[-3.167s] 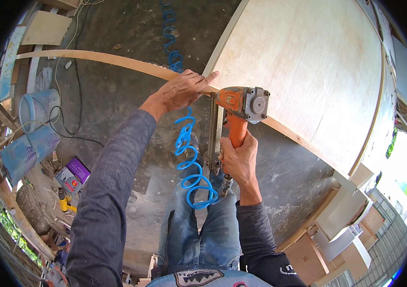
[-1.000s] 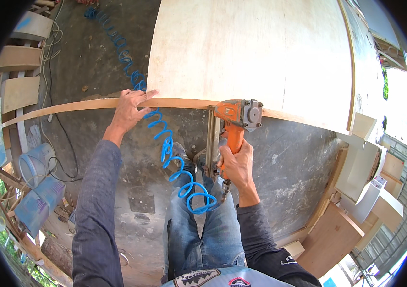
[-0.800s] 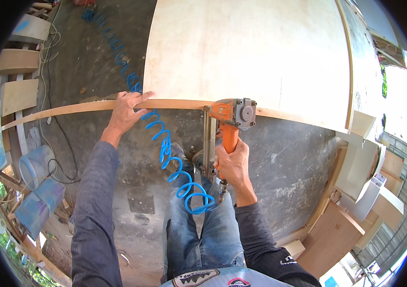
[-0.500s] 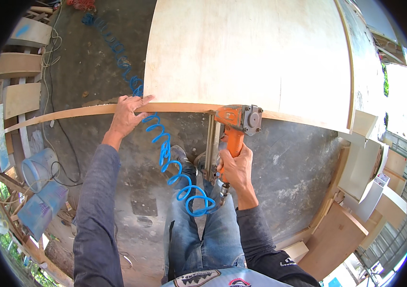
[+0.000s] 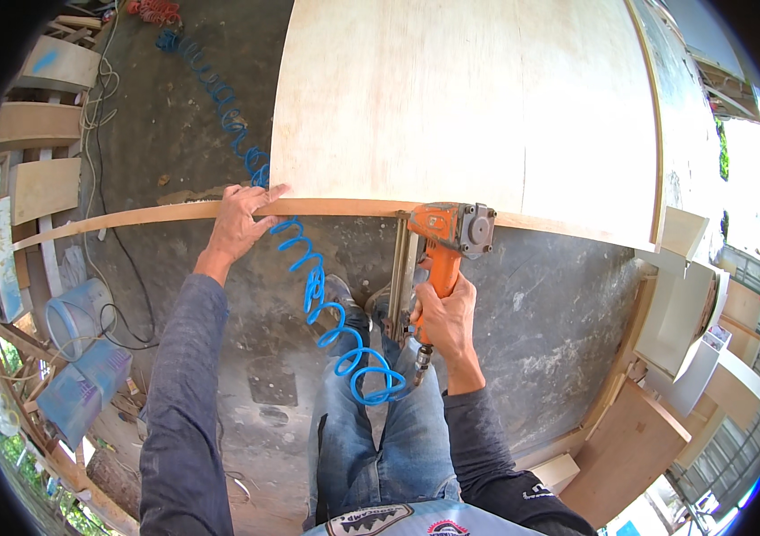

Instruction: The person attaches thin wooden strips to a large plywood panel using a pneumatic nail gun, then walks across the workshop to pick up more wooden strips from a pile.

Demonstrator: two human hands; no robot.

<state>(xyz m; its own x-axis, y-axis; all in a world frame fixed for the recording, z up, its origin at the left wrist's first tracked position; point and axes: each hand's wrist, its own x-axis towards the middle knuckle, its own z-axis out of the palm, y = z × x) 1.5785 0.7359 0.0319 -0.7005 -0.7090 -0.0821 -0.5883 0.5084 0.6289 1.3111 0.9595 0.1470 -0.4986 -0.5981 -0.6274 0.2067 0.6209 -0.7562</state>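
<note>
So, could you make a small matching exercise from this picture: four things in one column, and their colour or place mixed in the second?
Things:
1. nail gun
2. air hose
3. left hand
4. bucket

Colour or place:
A. blue coil
B. on the thin wood strip
C. orange, in the right hand
D. on the floor, far left

Pairs: 1-C, 2-A, 3-B, 4-D

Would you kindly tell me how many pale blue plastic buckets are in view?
2, both at the left edge on the concrete floor: one pale blue plastic bucket standing open, another lying just below it. More may be hidden beyond the picture's rim.
</note>
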